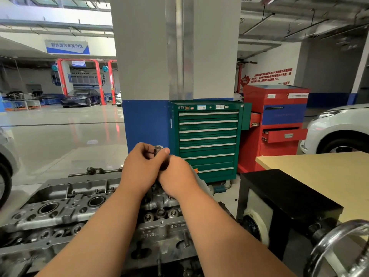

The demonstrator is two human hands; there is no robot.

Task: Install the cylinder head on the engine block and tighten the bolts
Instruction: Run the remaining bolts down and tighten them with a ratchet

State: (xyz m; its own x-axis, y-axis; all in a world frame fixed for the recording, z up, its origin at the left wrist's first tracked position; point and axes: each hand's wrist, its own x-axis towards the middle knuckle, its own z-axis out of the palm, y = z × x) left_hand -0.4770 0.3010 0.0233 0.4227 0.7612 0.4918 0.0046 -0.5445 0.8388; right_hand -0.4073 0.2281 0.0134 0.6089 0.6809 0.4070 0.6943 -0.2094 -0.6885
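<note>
Socket up, cylinder head below

Socket (158,149) and grip come first. Your left hand (142,164) pinches the socket between thumb and curled fingers, with its open hex end turned upward, so its long axis stands roughly upright. Your right hand (178,177) touches the left, just below and to the right of it, with its fingers closed round a dark tool (165,165). Most of that tool is hidden, so you cannot tell from here whether it is a ratchet or an extension, or whether the socket is already seated on it.

The cylinder head (60,212) lies beneath your forearms. Both hands are raised above its far edge, near its right-hand part, and neither touches it. Its long axis runs across you: most of the casting stretches to your left, while the right end sits under your wrists. The engine block under it is largely covered, and no bolt heads can be picked out with certainty.

The coming move probably turns on that one relation. The socket opens upward while the work lies below, so the tool must likely be turned over before it goes down onto a bolt. Your left hand is nearer the long run of the head, your right nearer its right end. The green tool cabinet (207,140) stands beyond the hands.
</note>
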